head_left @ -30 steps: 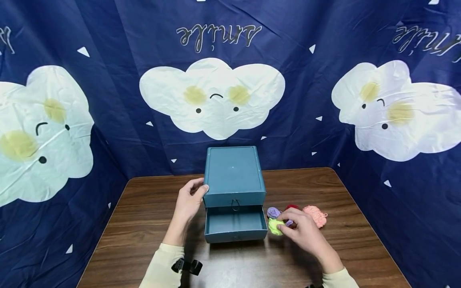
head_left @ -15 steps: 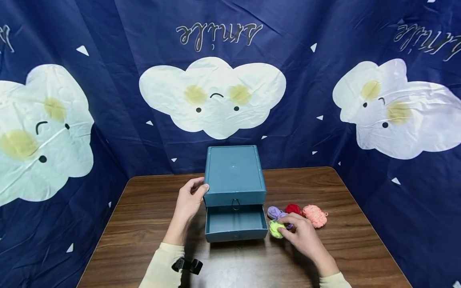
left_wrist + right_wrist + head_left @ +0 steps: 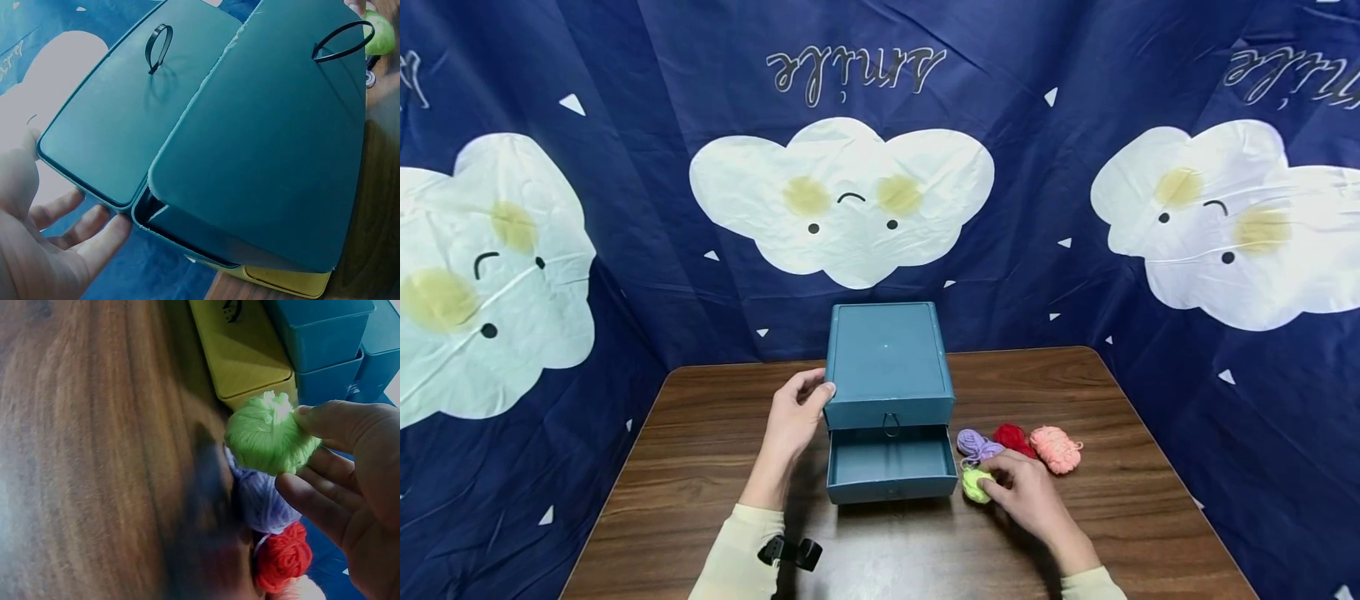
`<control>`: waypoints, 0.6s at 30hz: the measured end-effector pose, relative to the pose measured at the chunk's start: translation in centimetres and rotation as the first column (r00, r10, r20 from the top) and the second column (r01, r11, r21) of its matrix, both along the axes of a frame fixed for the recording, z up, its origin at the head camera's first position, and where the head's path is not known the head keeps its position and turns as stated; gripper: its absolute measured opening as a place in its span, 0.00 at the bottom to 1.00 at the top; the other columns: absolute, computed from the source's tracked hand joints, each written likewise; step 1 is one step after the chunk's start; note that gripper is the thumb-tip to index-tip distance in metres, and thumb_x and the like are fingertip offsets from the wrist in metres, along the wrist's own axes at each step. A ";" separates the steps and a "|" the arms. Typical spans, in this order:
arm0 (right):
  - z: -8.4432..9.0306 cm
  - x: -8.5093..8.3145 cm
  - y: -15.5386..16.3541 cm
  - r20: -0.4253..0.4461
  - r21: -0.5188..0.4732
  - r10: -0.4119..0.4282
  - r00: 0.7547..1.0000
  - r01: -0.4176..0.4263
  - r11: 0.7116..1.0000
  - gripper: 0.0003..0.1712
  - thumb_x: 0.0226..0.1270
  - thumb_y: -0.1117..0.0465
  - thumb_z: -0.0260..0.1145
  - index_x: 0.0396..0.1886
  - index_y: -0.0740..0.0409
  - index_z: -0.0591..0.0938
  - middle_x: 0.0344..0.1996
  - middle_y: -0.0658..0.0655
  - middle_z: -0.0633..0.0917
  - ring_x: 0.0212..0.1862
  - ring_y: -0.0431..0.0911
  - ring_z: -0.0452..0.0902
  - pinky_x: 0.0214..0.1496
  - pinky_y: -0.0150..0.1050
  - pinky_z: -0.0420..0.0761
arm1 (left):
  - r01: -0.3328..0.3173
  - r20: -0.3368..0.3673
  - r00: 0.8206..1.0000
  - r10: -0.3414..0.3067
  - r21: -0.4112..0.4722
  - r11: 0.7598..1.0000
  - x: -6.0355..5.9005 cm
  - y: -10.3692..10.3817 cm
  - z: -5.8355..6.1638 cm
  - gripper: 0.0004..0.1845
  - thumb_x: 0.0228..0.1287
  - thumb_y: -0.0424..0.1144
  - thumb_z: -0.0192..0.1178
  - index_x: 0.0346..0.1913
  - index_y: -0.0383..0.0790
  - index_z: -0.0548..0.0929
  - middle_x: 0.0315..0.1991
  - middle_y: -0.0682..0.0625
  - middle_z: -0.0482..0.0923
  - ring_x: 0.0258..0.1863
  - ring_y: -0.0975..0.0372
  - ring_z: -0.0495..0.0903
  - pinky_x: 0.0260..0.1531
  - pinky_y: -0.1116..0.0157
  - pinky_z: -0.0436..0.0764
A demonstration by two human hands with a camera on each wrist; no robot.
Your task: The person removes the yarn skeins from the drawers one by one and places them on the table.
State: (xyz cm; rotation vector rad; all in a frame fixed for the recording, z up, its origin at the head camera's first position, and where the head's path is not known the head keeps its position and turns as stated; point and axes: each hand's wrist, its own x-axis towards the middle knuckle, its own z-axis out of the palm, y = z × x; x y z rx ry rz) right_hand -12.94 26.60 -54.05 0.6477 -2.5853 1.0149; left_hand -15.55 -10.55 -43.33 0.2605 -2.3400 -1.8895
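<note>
A teal two-drawer box (image 3: 886,365) stands mid-table with its lower drawer (image 3: 891,468) pulled out and nothing visible inside. My left hand (image 3: 816,390) grips the box's front left corner, thumb on the top edge; the left wrist view shows its fingers (image 3: 94,225) against the box (image 3: 262,144). Just right of the drawer, my right hand (image 3: 992,486) pinches a green yarn ball (image 3: 974,483). In the right wrist view the thumb and fingers (image 3: 312,500) hold the ball (image 3: 265,440) just above the wood.
Purple yarn (image 3: 973,444), red yarn (image 3: 1011,436) and a salmon ball (image 3: 1055,448) lie in a row right of the drawer. A flat yellow piece (image 3: 244,350) sits under the box. The wooden table (image 3: 700,467) is ringed by a blue cloud-print curtain (image 3: 625,208).
My right hand has drawn slightly toward me with the green ball, uncovering the purple and red yarn behind it. The left hand and the box have stayed put.
</note>
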 end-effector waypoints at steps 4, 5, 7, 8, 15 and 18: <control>-0.6 0.2 0.0 0.000 0.041 -0.039 0.999 0.039 0.998 0.12 0.47 0.65 0.83 0.32 0.51 0.90 0.31 0.43 0.86 0.33 0.41 0.80 0.36 0.33 0.77 | -0.012 -0.009 1.000 0.012 -0.004 1.000 0.0 -0.2 -0.5 0.22 0.72 0.42 0.62 0.66 0.40 0.79 0.54 0.39 0.80 0.47 0.58 0.79 0.42 0.68 0.80; -0.8 0.3 0.0 0.002 0.052 -0.051 0.999 0.050 0.997 0.12 0.47 0.64 0.83 0.32 0.50 0.90 0.32 0.43 0.86 0.34 0.39 0.80 0.37 0.34 0.77 | -0.013 -0.010 1.000 0.013 -0.006 1.000 0.0 -0.2 -0.6 0.22 0.72 0.42 0.62 0.66 0.40 0.80 0.54 0.39 0.80 0.48 0.58 0.79 0.42 0.68 0.80; -1.1 0.6 0.0 0.002 0.070 -0.067 0.998 0.067 0.995 0.12 0.48 0.63 0.83 0.32 0.50 0.90 0.32 0.43 0.87 0.36 0.38 0.81 0.39 0.35 0.78 | -0.014 -0.008 1.000 0.014 -0.009 1.000 0.1 -0.2 -0.7 0.22 0.72 0.42 0.62 0.66 0.40 0.80 0.54 0.40 0.81 0.48 0.57 0.79 0.42 0.68 0.80; -1.2 0.6 0.0 0.004 0.075 -0.073 0.997 0.073 0.995 0.12 0.48 0.63 0.83 0.32 0.50 0.90 0.33 0.43 0.87 0.37 0.37 0.81 0.41 0.36 0.79 | -0.014 -0.008 1.000 0.014 -0.010 1.000 0.1 -0.3 -0.7 0.22 0.72 0.43 0.63 0.65 0.40 0.80 0.54 0.40 0.81 0.49 0.57 0.79 0.42 0.68 0.80; -1.7 1.1 0.0 0.009 0.110 -0.121 0.993 0.119 0.987 0.11 0.49 0.62 0.83 0.34 0.50 0.90 0.34 0.43 0.87 0.39 0.38 0.83 0.45 0.40 0.82 | -0.012 -0.026 1.000 0.012 -0.008 1.000 0.4 -0.4 -0.9 0.22 0.71 0.43 0.63 0.65 0.40 0.80 0.54 0.40 0.81 0.48 0.57 0.79 0.42 0.67 0.80; -1.7 1.3 0.1 0.033 0.108 -0.129 0.991 0.124 0.986 0.11 0.50 0.62 0.82 0.33 0.49 0.90 0.32 0.42 0.86 0.36 0.37 0.81 0.41 0.38 0.81 | -0.008 -0.029 1.000 0.008 -0.006 1.000 0.5 -0.5 -1.0 0.23 0.71 0.43 0.63 0.65 0.39 0.80 0.53 0.39 0.81 0.48 0.57 0.79 0.43 0.67 0.80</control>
